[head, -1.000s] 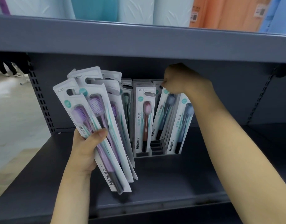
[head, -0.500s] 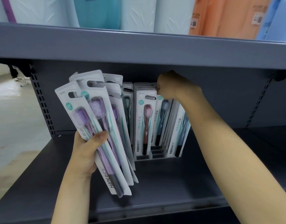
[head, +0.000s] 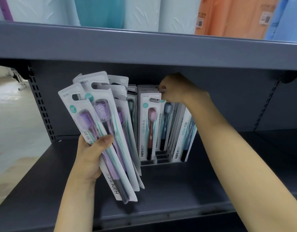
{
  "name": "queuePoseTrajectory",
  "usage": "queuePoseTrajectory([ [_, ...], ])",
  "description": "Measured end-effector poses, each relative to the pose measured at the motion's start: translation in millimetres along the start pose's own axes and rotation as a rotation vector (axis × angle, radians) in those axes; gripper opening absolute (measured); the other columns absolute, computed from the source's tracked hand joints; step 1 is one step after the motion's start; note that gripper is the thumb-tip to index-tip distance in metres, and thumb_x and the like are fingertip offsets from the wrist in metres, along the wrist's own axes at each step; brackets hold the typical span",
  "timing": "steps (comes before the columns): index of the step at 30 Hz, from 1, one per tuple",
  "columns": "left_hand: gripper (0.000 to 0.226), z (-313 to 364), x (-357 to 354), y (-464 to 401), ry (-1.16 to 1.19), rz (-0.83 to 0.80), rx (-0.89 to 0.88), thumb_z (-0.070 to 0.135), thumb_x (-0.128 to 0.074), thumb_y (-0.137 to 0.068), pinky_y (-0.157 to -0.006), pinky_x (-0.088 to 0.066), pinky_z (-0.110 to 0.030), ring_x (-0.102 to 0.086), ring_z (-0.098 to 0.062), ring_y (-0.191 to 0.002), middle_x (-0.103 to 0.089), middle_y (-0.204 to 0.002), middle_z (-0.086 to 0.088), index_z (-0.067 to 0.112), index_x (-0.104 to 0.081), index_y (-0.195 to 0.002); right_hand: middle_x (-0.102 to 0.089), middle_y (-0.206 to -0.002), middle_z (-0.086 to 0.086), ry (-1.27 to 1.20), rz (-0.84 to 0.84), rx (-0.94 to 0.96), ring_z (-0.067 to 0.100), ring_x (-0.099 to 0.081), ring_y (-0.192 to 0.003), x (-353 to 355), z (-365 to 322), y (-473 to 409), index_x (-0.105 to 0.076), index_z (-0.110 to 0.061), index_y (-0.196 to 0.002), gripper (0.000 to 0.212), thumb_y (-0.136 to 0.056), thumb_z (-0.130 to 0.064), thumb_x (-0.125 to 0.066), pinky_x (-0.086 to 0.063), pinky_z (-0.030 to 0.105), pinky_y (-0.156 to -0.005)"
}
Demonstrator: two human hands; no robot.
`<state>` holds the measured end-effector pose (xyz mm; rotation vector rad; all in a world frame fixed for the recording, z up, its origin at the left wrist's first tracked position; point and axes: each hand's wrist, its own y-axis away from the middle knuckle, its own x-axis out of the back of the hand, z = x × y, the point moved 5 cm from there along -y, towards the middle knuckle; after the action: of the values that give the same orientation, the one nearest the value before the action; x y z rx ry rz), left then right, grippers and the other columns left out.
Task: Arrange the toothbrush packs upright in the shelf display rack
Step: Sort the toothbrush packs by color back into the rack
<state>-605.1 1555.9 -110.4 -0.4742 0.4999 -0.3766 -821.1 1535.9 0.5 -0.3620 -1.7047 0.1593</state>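
The blue-brush toothbrush packs [head: 167, 124] stand in the right slots of the grey slotted plastic display rack [head: 162, 161], leaning right. The right hand [head: 176, 91] pinches their card tops. Risk: releasing them while tilted likely lets the row slump further or tip out of the slots. The left hand [head: 90, 158] grips a fanned bundle of purple-brush packs [head: 100, 131] in front of the rack; a loose grip could let the outer cards slide out. The rack's middle slot holds a pink-brush pack [head: 150, 129], upright. The rack sits on the dark grey metal shelf [head: 178, 190].
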Motion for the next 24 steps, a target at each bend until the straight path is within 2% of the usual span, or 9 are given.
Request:
queuePoseTrajectory([
  [3, 0.035, -1.6, -1.1, -0.1, 0.004, 0.001, 0.011, 0.027, -0.063, -0.047, -0.060, -0.056, -0.022, -0.068, -0.005, -0.067, -0.072, -0.072, 0.012, 0.036, -0.076, -0.078, -0.056, -0.076, 0.011, 0.055, 0.062, -0.016, 0.021, -0.051, -0.066, 3.4, 2.9, -2.1, -0.061, 0.000, -0.078, 0.010, -0.086, 0.000, -0.055, -0.033, 0.020, -0.051],
  [7, 0.035, -2.0, 0.5, -1.4, 0.001, 0.016, 0.007, 0.027, -0.063, -0.046, -0.060, -0.057, -0.022, -0.068, -0.004, -0.067, -0.071, -0.071, 0.012, 0.036, -0.076, -0.077, -0.066, -0.095, 0.015, 0.073, 0.141, -0.014, 0.026, -0.062, -0.082, 7.9, 6.5, -5.8, -0.067, 0.000, -0.091, 0.013, -0.086, 0.003, -0.055, -0.043, 0.024, -0.067],
  [10, 0.035, -1.8, 1.8, -2.9, 0.000, 0.023, 0.006, 0.027, -0.063, -0.046, -0.060, -0.057, -0.023, -0.068, -0.005, -0.066, -0.071, -0.071, 0.012, 0.037, -0.076, -0.077, -0.068, -0.095, 0.014, 0.079, 0.153, -0.005, 0.027, -0.063, -0.087, 9.1, 6.6, -4.8, -0.068, -0.001, -0.091, 0.013, -0.086, 0.001, -0.056, -0.049, 0.028, -0.075],
  [12, 0.034, -1.3, -0.3, -3.6, -0.015, 0.010, -0.002, 0.025, -0.063, -0.047, -0.060, -0.057, -0.022, -0.068, -0.004, -0.067, -0.071, -0.071, 0.012, 0.037, -0.076, -0.077, -0.068, -0.093, 0.014, 0.068, 0.160, -0.003, 0.026, -0.064, -0.086, 10.2, 6.9, -4.0, -0.068, 0.000, -0.089, 0.012, -0.086, 0.001, -0.057, -0.049, 0.027, -0.076],
  [15, 0.036, -3.2, -3.1, -4.2, -0.031, 0.019, -0.006, 0.012, -0.062, -0.054, -0.058, -0.056, -0.020, -0.068, -0.002, -0.065, -0.071, -0.069, 0.014, 0.038, -0.076, -0.075, -0.068, -0.092, 0.015, 0.053, 0.184, -0.003, 0.026, -0.063, -0.083, 12.6, 5.9, -2.0, -0.068, 0.001, -0.089, 0.013, -0.086, 0.002, -0.056, -0.046, 0.025, -0.072],
  [20, 0.034, -4.3, -11.7, -4.8, -0.030, 0.011, -0.030, 0.027, -0.063, -0.049, -0.060, -0.056, -0.021, -0.068, -0.002, -0.068, -0.071, -0.072, 0.014, 0.038, -0.076, -0.079, -0.066, -0.098, 0.016, 0.018, 0.219, 0.039, 0.024, -0.060, -0.085, 13.7, 0.4, 4.1, -0.067, 0.002, -0.093, 0.014, -0.089, 0.001, -0.053, -0.041, 0.023, -0.073],
  [24, 0.033, -4.9, -18.1, -4.2, -0.050, 0.019, -0.049, 0.022, -0.063, -0.053, -0.061, -0.057, -0.022, -0.069, -0.002, -0.070, -0.072, -0.074, 0.014, 0.038, -0.076, -0.079, -0.062, -0.089, 0.013, 0.039, 0.242, 0.076, 0.026, -0.061, -0.089, 13.5, -0.3, 8.3, -0.065, 0.002, -0.088, 0.013, -0.091, 0.003, -0.052, -0.043, 0.026, -0.076],
])
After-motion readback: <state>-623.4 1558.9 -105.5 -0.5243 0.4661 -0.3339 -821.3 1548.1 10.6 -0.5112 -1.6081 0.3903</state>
